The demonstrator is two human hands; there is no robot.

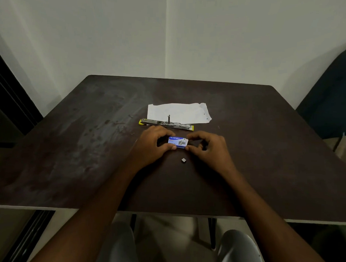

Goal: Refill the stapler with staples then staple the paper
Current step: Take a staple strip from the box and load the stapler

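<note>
A small strip of staples point(183, 160) lies nearest on the dark surface point(69, 146). Just beyond it, the left hand point(151, 143) and right hand point(209, 146) hold a blue staple box point(177, 141) between them, each grip pinching one end. Farther off, the stapler point(166, 124) lies opened flat along the near edge of the paper point(178, 111).

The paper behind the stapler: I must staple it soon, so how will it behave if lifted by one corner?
The paper looks thin and creased, so it would probably droop. Its right corner curls up off the table, so it is likely light and may slide when pushed.
</note>
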